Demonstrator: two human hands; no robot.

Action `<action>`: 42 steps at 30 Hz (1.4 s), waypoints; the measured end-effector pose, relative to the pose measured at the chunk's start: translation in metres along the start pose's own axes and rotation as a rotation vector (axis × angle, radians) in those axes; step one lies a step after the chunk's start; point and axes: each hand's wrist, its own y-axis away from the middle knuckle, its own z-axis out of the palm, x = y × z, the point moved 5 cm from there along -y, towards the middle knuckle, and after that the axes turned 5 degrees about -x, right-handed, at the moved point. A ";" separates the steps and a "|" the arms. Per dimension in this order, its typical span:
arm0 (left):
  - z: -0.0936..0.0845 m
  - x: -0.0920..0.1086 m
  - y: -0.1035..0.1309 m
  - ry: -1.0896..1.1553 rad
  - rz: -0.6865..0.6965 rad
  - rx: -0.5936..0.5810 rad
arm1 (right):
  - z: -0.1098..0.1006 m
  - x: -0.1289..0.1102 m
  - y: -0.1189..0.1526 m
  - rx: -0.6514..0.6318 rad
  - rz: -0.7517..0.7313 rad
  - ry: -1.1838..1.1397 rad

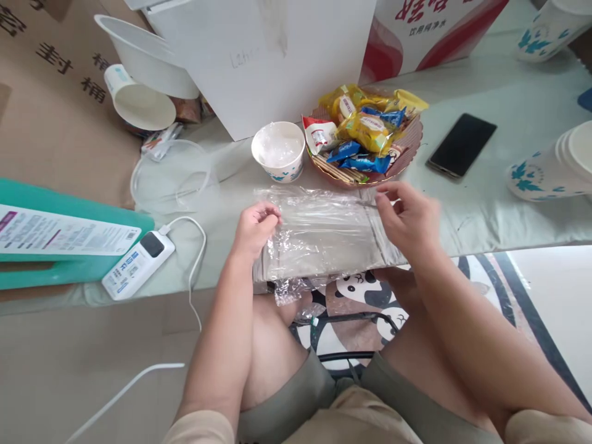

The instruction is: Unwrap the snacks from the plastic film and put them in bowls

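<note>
Clear, crinkled plastic film (324,231) lies flat on the cloth-covered table, with its near edge hanging over the front. My left hand (256,228) is at the film's left edge, fingers curled and closed on it. My right hand (409,216) is at the upper right corner, thumb and index finger close together; what they hold, if anything, is too small to make out. Just beyond the film stand a paper cup (279,153) with clear plastic inside and a bowl (414,145) of wrapped snacks.
A black phone (462,145) and stacked paper cups (550,163) are on the right. At left are a green jug (69,237), a white power bank (139,265) with a cable, and a clear lid (171,176). Boxes (296,55) stand behind.
</note>
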 end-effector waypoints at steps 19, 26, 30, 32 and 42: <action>-0.007 0.011 -0.003 0.111 -0.004 0.026 | 0.010 0.026 0.004 -0.082 0.269 -0.561; -0.014 0.006 -0.007 0.288 0.083 0.100 | 0.019 0.021 0.008 -0.361 0.122 -0.572; -0.017 0.008 -0.007 0.364 0.113 0.085 | 0.016 0.018 0.010 -0.426 0.244 -0.417; -0.017 0.009 -0.006 0.402 0.120 0.067 | 0.016 0.017 0.010 -0.456 0.254 -0.365; -0.011 -0.002 0.000 0.025 -0.078 -0.097 | 0.005 0.022 0.009 -0.196 0.172 -0.419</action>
